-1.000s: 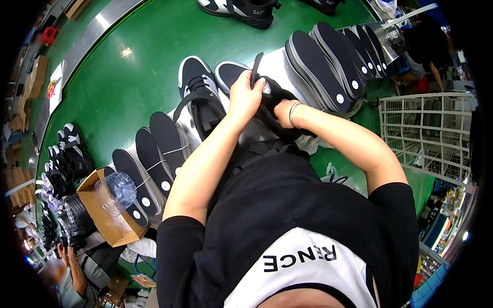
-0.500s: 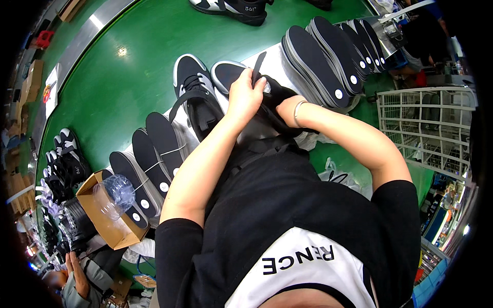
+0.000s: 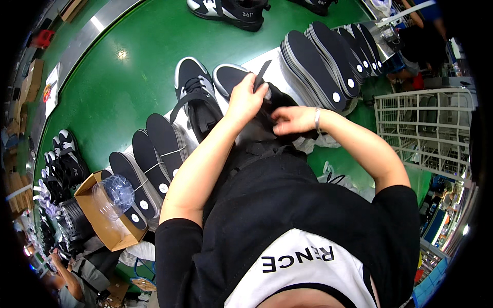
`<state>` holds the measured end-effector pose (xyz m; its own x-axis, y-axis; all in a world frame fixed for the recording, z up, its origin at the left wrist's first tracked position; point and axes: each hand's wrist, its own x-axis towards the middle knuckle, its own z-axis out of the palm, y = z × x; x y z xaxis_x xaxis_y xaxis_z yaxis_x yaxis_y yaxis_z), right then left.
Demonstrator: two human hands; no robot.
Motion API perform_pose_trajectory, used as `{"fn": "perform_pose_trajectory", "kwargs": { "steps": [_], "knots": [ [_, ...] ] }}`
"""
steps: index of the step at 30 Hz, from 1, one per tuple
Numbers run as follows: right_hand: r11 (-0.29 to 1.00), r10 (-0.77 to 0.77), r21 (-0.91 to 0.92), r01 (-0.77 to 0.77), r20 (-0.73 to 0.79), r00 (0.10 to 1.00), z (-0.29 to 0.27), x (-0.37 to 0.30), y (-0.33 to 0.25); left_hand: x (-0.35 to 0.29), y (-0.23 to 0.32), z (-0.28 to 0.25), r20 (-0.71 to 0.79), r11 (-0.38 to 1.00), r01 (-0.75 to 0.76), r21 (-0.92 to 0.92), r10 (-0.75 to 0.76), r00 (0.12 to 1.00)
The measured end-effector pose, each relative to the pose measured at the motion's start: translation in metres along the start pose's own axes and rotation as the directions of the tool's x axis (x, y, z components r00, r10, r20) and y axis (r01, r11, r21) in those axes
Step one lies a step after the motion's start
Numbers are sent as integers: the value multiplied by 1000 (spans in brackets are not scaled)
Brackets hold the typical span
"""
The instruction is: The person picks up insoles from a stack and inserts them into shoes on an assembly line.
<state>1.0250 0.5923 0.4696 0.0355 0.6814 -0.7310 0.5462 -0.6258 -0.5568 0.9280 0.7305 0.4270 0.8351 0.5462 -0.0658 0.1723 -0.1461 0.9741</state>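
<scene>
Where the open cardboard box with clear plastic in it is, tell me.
In the head view, the open cardboard box is at the lower left, on the person's left, just left of the stacks of black insoles.

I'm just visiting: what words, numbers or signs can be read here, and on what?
Black shirt: large dark letters on white panel, upside down here; not copied.
Shoe at top centre: pale heel marking; not copied.
Insole stacks: round white stickers; marks too small to read.
Shoe at the left hand: no text readable.
</scene>
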Motion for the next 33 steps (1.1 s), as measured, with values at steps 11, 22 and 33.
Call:
{"fn": "perform_pose_trajectory", "kwargs": {
  "steps": [11,22,33],
  "knots": [
    [551,212,803,226,-397,893,12,21,7,-10,18,2,16,979,18,205,-22,1000],
    [618,-27,611,494,-611,791,17,-28,-2,-46,55,-12,-255,818,-373,439,511,821],
    [859,-65,338,385,-674,736,11,-18,27,-160,53,-183,-707,770,153,620,462,535]
  ]
}}
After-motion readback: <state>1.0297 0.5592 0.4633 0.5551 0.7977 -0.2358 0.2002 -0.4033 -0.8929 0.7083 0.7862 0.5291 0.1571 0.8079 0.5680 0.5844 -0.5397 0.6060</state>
